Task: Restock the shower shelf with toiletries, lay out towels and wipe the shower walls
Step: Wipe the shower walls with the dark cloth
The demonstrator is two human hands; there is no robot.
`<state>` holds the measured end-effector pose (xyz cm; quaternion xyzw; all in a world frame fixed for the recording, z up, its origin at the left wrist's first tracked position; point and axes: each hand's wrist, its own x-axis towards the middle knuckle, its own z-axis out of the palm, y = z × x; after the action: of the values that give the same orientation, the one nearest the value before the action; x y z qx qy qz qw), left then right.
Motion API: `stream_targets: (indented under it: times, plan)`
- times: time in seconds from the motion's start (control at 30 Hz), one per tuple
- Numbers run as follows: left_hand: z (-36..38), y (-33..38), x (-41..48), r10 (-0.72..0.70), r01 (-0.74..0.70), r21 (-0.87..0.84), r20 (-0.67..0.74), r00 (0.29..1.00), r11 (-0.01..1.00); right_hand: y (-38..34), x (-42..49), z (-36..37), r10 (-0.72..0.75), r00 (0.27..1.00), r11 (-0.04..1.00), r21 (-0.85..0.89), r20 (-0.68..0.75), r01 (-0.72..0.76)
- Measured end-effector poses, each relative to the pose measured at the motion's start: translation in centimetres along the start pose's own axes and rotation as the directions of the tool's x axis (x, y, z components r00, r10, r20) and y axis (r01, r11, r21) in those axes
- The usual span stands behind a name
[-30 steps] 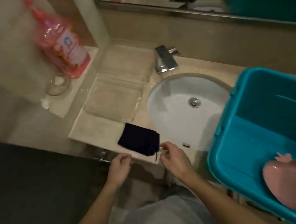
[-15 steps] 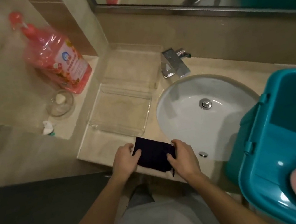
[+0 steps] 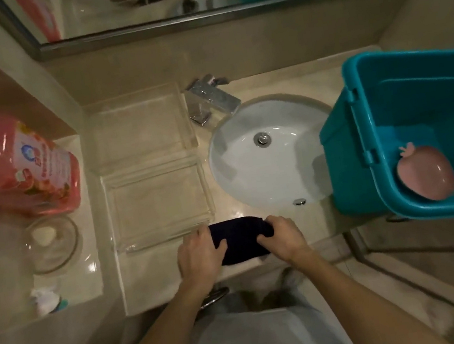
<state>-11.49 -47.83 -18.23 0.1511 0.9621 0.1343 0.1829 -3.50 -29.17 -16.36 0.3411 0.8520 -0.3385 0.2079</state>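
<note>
A small dark navy folded towel (image 3: 239, 238) lies on the beige counter (image 3: 154, 284) near its front edge, in front of the sink. My left hand (image 3: 200, 253) grips the towel's left end with thumb on top. On the other end, my right hand (image 3: 282, 237) has its fingers curled over the cloth. A large pink refill pouch (image 3: 14, 167) lies on the ledge at the left.
Two clear acrylic trays (image 3: 159, 200) sit left of the white basin (image 3: 265, 157), with the chrome tap (image 3: 212, 96) behind. A teal plastic tub (image 3: 422, 135) holding a pink soap dish (image 3: 425, 173) stands at the right. A glass dish (image 3: 51, 241) with soap sits below the pouch.
Both hands have closed on the dark towel's ends, where earlier they were just reaching its near edge. The head has moved in over the counter.
</note>
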Motion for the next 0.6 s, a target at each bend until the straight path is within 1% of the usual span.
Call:
stream_targets:
  times: [0.1, 0.2, 0.23, 0.27, 0.3, 0.37, 0.4, 0.43, 0.47, 0.5, 0.53, 0.6]
  plan:
    - [-0.6, 0.3, -0.9, 0.044, -0.048, -0.077, -0.043, 0.998, 0.996, -0.1, -1.5, -0.3, 0.055, 0.998, 0.979, 0.197, -0.04, -0.046]
    - [-0.8, 0.8, -1.6, 0.061, -0.063, -0.161, -0.019, 0.998, 0.985, 0.3, -2.9, -1.0, 0.085, 0.994, 0.923, 0.381, -0.071, -0.052]
    - [-0.7, 1.0, -1.8, 0.056, -0.052, -0.234, 0.011, 0.998, 0.971, 0.5, -3.5, -1.3, 0.083, 0.994, 0.907, 0.418, -0.07, -0.046]
    - [-0.5, 1.2, -1.8, 0.033, -0.011, -0.341, 0.06, 0.998, 0.94, 0.7, -4.1, -1.7, 0.082, 0.995, 0.897, 0.439, -0.061, -0.047]
    - [-0.4, 1.5, -1.7, -0.008, 0.069, -0.464, 0.133, 0.991, 0.883, 0.8, -4.7, -2.2, 0.076, 0.996, 0.886, 0.463, -0.052, -0.043]
    - [-0.1, 2.1, -1.7, -0.087, 0.261, -0.652, 0.286, 0.954, 0.712, 1.0, -6.4, -3.5, 0.051, 0.998, 0.869, 0.494, -0.048, -0.021]
    - [0.1, 2.3, -1.9, -0.096, 0.322, -0.702, 0.342, 0.935, 0.635, 1.1, -7.3, -4.2, 0.038, 0.998, 0.875, 0.484, -0.051, -0.009]
    - [0.1, 2.7, -2.3, -0.082, 0.367, -0.727, 0.396, 0.915, 0.58, 1.3, -8.2, -4.9, 0.028, 0.998, 0.887, 0.461, -0.056, 0.001]
    - [0.3, 3.1, -2.8, -0.046, 0.392, -0.735, 0.443, 0.895, 0.554, 1.4, -9.2, -5.6, 0.02, 0.998, 0.904, 0.428, -0.06, 0.007]
    - [0.6, 3.5, -3.5, 0.002, 0.404, -0.722, 0.49, 0.872, 0.562, 1.7, -10.1, -6.2, 0.015, 0.998, 0.914, 0.406, -0.066, 0.013]
    - [0.9, 4.1, -4.2, 0.051, 0.403, -0.697, 0.532, 0.845, 0.593, 2.0, -11.1, -6.7, 0.012, 0.997, 0.916, 0.402, -0.075, 0.019]
    - [1.4, 5.5, -5.8, 0.118, 0.419, -0.635, 0.628, 0.769, 0.649, 2.8, -13.3, -7.2, 0.024, 0.994, 0.897, 0.441, -0.104, 0.024]
